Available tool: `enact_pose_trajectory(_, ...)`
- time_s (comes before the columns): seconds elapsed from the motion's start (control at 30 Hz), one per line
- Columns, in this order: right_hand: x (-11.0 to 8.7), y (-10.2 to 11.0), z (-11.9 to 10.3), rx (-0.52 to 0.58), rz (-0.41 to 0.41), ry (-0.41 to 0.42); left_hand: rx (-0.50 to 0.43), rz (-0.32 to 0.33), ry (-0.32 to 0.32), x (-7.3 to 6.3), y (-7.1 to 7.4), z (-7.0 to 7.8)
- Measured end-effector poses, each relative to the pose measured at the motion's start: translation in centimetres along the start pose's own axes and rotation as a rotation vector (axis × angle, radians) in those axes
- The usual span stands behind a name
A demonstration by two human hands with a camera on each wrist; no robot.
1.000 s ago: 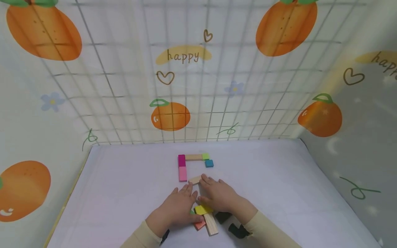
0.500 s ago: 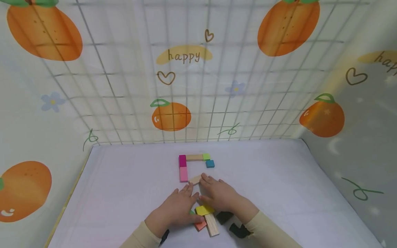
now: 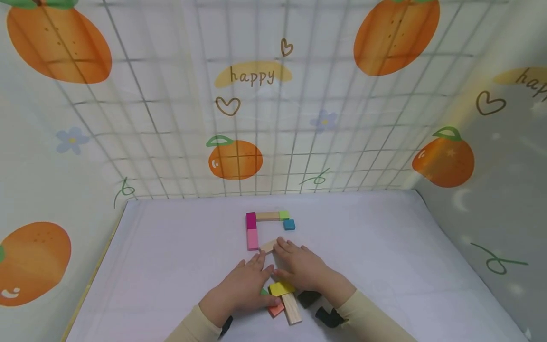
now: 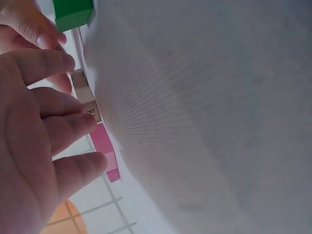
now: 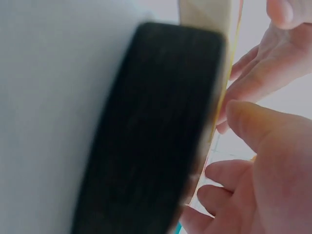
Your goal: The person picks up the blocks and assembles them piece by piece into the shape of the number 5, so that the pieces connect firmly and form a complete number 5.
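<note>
A plain wooden block (image 3: 268, 246) lies at a slant between both hands. My left hand (image 3: 241, 287) has extended fingers, with its fingertips right at the block's near left end; in the left wrist view they overlap the block's marked side. My right hand (image 3: 301, 268) lies palm down, its fingertips at the block's right end, which they hide. Under and beside the left thumb are a coral block (image 3: 276, 310) and a partly hidden green block (image 4: 73, 12). A yellow block (image 3: 281, 289) and a longer wooden block (image 3: 292, 308) lie between the wrists.
Beyond the hands, a magenta block (image 3: 251, 220), a pink block (image 3: 252, 240), a wooden block (image 3: 267, 216) and a lime block (image 3: 284, 215) form a corner outline. A blue block (image 3: 289, 224) sits beside it. A dark block (image 5: 151, 126) lies by my right wrist.
</note>
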State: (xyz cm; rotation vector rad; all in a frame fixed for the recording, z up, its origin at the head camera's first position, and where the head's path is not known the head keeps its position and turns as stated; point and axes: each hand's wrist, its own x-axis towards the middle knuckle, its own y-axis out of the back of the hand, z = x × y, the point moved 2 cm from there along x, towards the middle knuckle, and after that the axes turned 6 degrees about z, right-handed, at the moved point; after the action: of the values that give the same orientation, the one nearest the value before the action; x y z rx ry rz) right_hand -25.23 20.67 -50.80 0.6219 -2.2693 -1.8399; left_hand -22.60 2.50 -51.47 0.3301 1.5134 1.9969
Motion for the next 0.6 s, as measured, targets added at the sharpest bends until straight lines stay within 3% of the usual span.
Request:
enact_pose_trajectory(0.3,-0.1,-0.2,-0.1,0.017,0.019,0.048,0.003,0.007,0.013,0.1,-0.2,-0.2)
enact_pose_trajectory(0.6,0.0,-0.5,-0.2,0.003,0.001,0.069,0.014,0.121,0.098,0.3,0.2,-1.2)
